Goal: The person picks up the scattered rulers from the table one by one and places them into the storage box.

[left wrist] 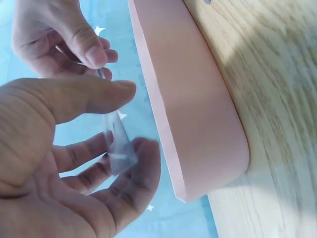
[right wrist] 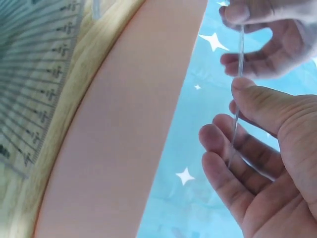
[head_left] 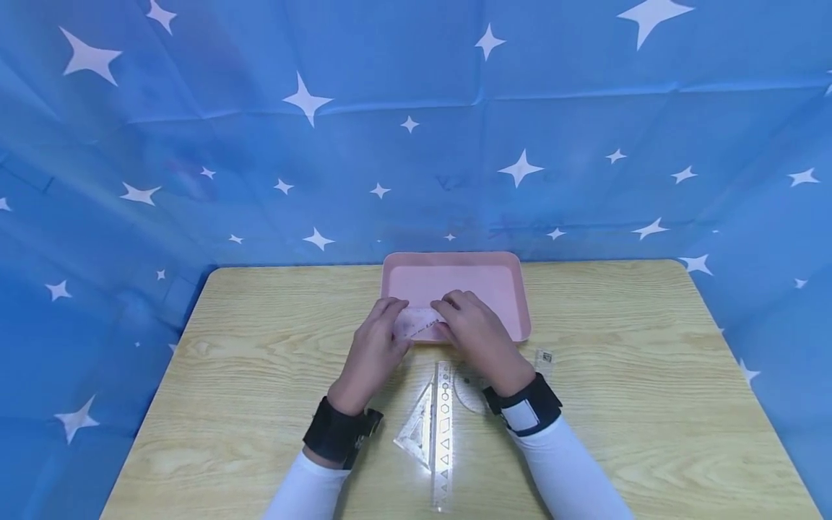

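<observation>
Both hands hold a clear plastic set square (head_left: 417, 323) with printed marks, raised over the near edge of a pink tray (head_left: 455, 278). My left hand (head_left: 377, 343) grips its left end between thumb and fingers. At the other end, my right hand (head_left: 477, 332) pinches it with the thumb against the fingers. The left wrist view shows the set square (left wrist: 120, 148) tilted and partly covered by the left thumb. From the right wrist it appears nearly edge-on, a thin strip.
On the wooden table (head_left: 279, 375) in front of the tray lie a clear stencil ruler (head_left: 443, 433), another clear set square (head_left: 416, 430) and a clear protractor (head_left: 469, 390) partly under the right wrist. A clear strip (head_left: 544, 360) pokes out right of that wrist. Behind hangs a blue starred cloth (head_left: 422, 166).
</observation>
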`<action>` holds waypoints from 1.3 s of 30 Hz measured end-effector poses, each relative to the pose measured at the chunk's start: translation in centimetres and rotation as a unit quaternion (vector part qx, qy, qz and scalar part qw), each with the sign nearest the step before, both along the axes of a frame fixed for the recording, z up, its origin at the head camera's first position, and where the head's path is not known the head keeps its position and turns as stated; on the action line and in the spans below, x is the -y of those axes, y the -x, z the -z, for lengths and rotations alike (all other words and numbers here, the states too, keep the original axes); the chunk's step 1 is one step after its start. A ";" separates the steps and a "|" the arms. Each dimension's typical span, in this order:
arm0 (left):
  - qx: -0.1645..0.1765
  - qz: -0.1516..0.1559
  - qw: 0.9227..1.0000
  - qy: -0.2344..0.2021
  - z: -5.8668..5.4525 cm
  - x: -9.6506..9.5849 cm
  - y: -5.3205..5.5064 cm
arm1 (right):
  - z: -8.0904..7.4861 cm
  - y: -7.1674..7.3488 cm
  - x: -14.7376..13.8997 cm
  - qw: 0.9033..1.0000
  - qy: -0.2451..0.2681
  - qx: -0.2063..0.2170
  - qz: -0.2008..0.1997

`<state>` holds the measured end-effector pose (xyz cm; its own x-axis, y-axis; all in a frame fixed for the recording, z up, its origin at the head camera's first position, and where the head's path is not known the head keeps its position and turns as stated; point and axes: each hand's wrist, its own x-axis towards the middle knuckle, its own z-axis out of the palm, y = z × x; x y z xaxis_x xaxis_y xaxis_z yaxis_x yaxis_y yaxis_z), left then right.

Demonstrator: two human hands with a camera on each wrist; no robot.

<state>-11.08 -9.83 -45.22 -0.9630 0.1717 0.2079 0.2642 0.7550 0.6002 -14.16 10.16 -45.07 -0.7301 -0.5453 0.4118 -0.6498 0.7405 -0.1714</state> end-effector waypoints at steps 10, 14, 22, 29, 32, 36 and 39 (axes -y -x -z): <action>0.004 0.028 0.999 0.034 0.0 -0.1 1.0 | 0.6 0.3 -0.1 1.000 0.002 0.010 0.004; 0.013 0.044 0.998 0.032 -0.1 -0.4 1.6 | 0.9 0.4 -0.1 1.000 0.004 0.004 0.004; 0.011 0.072 0.997 0.008 -0.1 -0.6 2.5 | 1.3 0.7 -0.3 1.000 0.023 0.003 0.014; 0.028 0.085 0.996 0.016 -0.1 -0.6 3.3 | 1.6 1.0 -0.6 0.999 0.027 0.008 0.026; 0.032 0.089 0.995 0.017 0.0 -0.5 3.8 | 1.7 1.0 -0.7 0.999 0.024 0.005 0.025; 0.027 0.092 0.995 0.020 0.0 -0.4 4.6 | 1.7 1.1 -1.1 1.000 0.019 -0.007 0.023; 0.024 0.088 0.995 0.042 0.0 -0.4 5.2 | 1.5 1.3 -1.3 0.999 0.018 -0.025 0.022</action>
